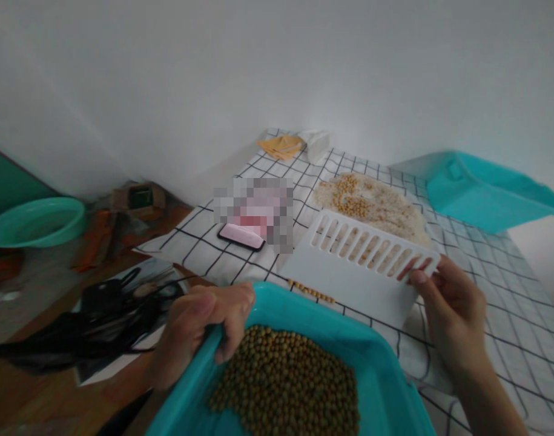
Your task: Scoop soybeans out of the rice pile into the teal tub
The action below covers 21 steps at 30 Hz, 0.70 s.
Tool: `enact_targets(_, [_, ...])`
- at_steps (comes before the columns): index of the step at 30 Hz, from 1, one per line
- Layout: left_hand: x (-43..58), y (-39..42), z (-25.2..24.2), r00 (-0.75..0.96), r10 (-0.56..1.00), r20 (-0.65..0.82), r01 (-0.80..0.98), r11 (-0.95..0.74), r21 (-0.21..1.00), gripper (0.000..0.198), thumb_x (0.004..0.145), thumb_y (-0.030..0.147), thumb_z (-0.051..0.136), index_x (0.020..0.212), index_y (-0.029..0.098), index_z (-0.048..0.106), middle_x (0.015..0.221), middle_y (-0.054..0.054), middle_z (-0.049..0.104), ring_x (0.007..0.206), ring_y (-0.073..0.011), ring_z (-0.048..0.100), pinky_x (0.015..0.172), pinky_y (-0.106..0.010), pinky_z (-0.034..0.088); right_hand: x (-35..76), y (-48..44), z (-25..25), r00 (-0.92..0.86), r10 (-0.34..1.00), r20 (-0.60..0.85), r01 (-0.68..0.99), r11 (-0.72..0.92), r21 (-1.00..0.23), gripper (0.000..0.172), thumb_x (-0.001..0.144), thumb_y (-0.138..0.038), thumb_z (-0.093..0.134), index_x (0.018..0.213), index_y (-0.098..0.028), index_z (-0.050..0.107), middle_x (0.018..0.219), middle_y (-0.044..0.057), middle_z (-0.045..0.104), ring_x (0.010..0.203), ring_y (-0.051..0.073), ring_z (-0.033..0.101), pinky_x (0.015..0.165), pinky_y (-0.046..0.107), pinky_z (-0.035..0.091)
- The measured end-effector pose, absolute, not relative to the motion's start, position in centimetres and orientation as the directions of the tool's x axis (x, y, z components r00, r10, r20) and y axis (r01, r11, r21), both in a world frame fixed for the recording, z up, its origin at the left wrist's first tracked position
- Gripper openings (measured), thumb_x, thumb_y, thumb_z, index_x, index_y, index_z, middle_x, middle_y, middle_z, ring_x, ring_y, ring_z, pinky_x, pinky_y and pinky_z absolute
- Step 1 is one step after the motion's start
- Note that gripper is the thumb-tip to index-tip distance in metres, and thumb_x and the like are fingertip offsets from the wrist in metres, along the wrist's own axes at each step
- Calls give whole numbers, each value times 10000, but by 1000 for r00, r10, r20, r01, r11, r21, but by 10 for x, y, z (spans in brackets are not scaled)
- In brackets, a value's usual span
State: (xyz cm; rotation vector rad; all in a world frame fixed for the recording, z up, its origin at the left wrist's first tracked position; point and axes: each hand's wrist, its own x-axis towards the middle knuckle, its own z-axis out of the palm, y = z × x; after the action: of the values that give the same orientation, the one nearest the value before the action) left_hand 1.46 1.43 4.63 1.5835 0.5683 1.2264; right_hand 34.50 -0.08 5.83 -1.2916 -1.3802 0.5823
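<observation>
My left hand (204,330) is closed over the rim of a teal plastic bin (381,357) at the bottom of the view. Many round brownish beans (290,381) lie inside it. Between the thumb and fingers of my right hand (453,309) is the slotted end of a flat white plastic board (349,266), tilted over the table just beyond the bin. A short row of yellow beans (310,292) shows along the board's lower edge, by the bin's rim. Behind the board lies a pile of pale grain (390,203) with yellow beans (349,197) mixed in.
A checked cloth (190,236) covers the table. On it are a phone (243,235), partly blurred out, a folded orange cloth (281,146) and a second teal bin (481,191) at the right. A green basin (36,224) and black bag (99,309) stand lower left.
</observation>
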Motion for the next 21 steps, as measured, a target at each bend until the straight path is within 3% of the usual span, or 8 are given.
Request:
enact_targets(4, [4, 19, 48, 417, 824, 384, -160, -350, 923, 699, 1141, 432, 283, 526, 201, 521, 451, 7, 522, 473, -158, 466, 739, -365, 475, 345, 1, 58, 189, 928, 320, 319, 250, -914, 78, 969, -354, 773, 999, -283, 787, 933, 24, 795, 784, 204, 735, 644, 269, 568])
enact_targets(14, [-1, 23, 47, 434, 824, 365, -158, -329, 931, 716, 1133, 495, 282, 530, 192, 522, 461, 9, 522, 489, -146, 484, 738, -336, 480, 347, 12, 57, 106, 979, 176, 204, 152, -967, 191, 945, -418, 791, 1068, -272, 799, 981, 37, 830, 842, 213, 775, 778, 297, 630])
enact_targets(19, [-2, 23, 46, 455, 812, 364, -160, -328, 931, 720, 1136, 487, 286, 530, 193, 541, 462, 7, 541, 487, -151, 499, 756, -342, 489, 347, 18, 59, 67, 997, 39, 155, 28, -988, 257, 905, -489, 808, 832, -249, 751, 903, 43, 823, 757, 215, 756, 646, 271, 603])
enact_targets(21, [-3, 24, 46, 450, 809, 377, -172, -336, 926, 721, 1133, 495, 290, 527, 192, 536, 456, 6, 538, 483, -149, 493, 729, -339, 482, 346, 20, 60, 68, 998, 2, 132, -7, -991, 274, 871, -512, 834, 820, -255, 754, 866, 41, 818, 736, 219, 752, 613, 267, 591])
